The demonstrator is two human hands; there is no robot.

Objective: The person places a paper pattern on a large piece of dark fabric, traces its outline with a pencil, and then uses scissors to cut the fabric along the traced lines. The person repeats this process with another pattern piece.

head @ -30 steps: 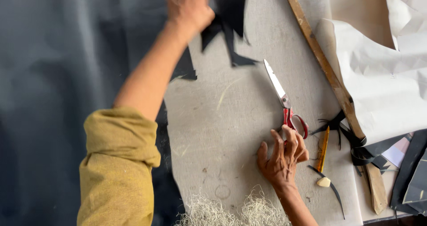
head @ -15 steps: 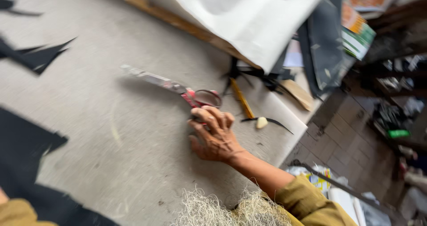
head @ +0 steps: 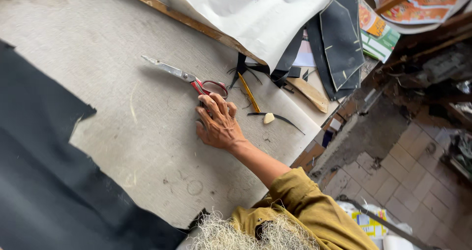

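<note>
Just beyond the right hand (head: pixel 219 127) on the bench (head: pixel 98 48) lie the scissors (head: pixel 189 78), red handles touching the fingertips, blades pointing far-left. Its grip is loose, grasping nothing. No left hand shows.

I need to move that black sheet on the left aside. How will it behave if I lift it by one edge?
The black sheet lies thin and flat on the grey table, so it will probably flop and drape, not hold stiff. It looks light, yet broad, so it may drag. The right hand by the scissors is clear of it.
</note>
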